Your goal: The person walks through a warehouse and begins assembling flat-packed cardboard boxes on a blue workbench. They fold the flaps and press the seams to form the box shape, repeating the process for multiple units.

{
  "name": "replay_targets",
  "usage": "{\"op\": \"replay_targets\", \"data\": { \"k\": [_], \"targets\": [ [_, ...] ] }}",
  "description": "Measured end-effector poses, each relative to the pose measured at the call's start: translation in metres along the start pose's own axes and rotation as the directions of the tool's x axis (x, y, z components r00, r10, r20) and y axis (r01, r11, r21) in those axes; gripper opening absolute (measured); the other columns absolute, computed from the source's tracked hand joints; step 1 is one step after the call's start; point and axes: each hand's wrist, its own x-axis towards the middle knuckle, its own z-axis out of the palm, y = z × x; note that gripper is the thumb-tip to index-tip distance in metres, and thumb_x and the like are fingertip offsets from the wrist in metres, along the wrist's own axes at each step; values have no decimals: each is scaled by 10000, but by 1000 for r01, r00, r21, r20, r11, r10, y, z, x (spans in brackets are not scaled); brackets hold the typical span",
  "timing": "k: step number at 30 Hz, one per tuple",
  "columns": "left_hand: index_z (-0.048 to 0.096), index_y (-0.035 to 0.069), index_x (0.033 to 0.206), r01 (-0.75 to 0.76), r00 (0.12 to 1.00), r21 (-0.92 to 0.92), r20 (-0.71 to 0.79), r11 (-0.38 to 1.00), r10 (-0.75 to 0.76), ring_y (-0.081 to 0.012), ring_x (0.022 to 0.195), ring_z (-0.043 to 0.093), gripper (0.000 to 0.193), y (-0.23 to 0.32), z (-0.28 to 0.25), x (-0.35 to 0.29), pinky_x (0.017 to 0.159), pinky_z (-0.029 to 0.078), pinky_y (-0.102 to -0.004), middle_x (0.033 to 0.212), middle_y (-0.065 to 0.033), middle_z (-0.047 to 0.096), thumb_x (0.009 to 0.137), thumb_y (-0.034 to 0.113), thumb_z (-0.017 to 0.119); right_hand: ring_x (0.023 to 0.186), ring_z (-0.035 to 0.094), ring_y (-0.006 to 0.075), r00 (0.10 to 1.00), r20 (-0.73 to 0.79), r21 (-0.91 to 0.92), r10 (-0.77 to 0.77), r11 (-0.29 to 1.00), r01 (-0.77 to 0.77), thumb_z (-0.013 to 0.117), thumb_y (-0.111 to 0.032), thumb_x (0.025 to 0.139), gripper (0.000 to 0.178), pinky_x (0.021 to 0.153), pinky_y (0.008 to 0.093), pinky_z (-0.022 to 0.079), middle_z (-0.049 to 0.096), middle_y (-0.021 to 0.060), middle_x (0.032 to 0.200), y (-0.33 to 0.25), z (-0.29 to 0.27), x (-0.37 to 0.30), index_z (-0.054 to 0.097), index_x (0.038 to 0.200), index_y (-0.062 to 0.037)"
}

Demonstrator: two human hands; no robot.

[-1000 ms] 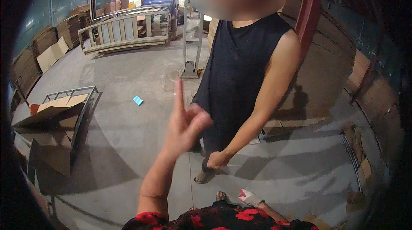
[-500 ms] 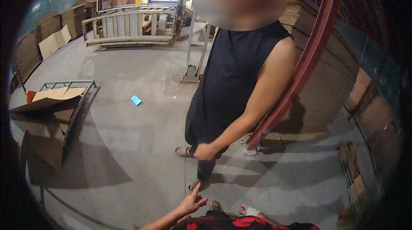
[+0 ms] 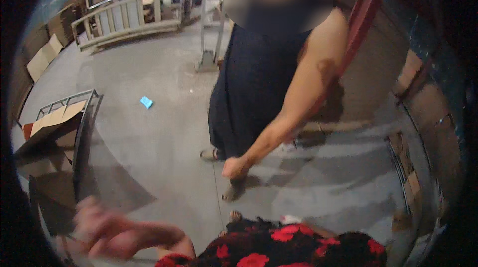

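A: State of each grip?

B: Left grip [image 3: 104, 229], near left: blurred; finger closure cannot be determined, and no object is visible in it. Right grip [image 3: 291, 219]: probably the pale patch just beyond the floral shirt [image 3: 264, 249]; mostly hidden, state indeterminable.

A: Nearest workpiece?

B: Cardboard sheets [image 3: 56, 135], on the left, beyond the left grip, set against a metal frame [image 3: 89, 101] on the floor [image 3: 169, 127]. Contact with the grip cannot be confirmed.

A: Handling characteristics?

B: By estimate: light for its area, stiff when flat, liable to bend at creases. Dry board should not be slippery; edges and corners may crush. Take hold at two opposite edges, clear of the creases, and keep fingers away from the frame rails.

A: Appearance?

B: Near portion: dark brown, in shadow, sloping. Far portion: pale tan, lit, with crease lines. An orange-red piece [image 3: 27, 130] shows at its left end. The frame is grey. Farther and to the right, a light blue packet [image 3: 146, 102] lies on the floor, well apart.
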Motion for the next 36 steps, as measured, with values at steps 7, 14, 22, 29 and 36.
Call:
{"op": "replay_targets", "data": {
  "k": [7, 14, 22, 29, 36],
  "targets": [
    [306, 93, 1353, -427, 880, 271, -96, 863, 465, -173, 623, 476, 621, -13, 26, 40, 697, 377, -436, 644, -78, 577, 859, 419, 493, 982, 586, 259, 967, -124, 438, 224, 886, -149, 617, -255, 792, 585, 791, 371, 463, 592, 137, 1166, -26, -110, 25, 447, 1296, -12],
    [-167, 86, 1419, 615, 718, 184, 272, 767, -641, -178, 627, 565, 923, -79, 83, -60, 652, 481, -324, 657, -97, 590, 844, 67, 554, 999, 584, 239, 978, -83, 320, 192, 934, -156, 638, -273, 781, 590, 827, 341, 456, 580, 144, 1187, -85, -146, 73, 459, 1284, -21],
    [-152, 75, 1423, 802, 147, 376, 629, 464, -763, -199, 732, 647, 937, -114, 50, -122, 720, 509, -326, 792, -144, 649, 853, 38, 590, 1156, 504, 270, 959, -92, 342, 269, 913, -223, 628, -383, 774, 706, 947, 338, 401, 500, 186, 1286, -95, -89, 80, 409, 1305, 28],
    [-79, 18, 1427, 624, 679, -36, 520, 781, -518, -231, 695, 622, 920, -156, 46, -34, 729, 476, -349, 772, -130, 649, 814, 46, 605, 1022, 574, 319, 928, -136, 559, 346, 800, -216, 587, -452, 767, 619, 864, 385, 445, 594, 195, 1115, -105, -23, 70, 510, 1193, -10],
    [319, 83, 1380, -253, 900, 145, -328, 957, 288, -180, 693, 430, 465, -157, -30, 172, 770, 370, -425, 754, -87, 545, 952, 241, 405, 771, 610, 297, 927, -179, 437, 329, 871, -224, 594, -352, 753, 412, 701, 396, 466, 637, 154, 844, -144, -31, 60, 561, 958, 3]
  ]
}}
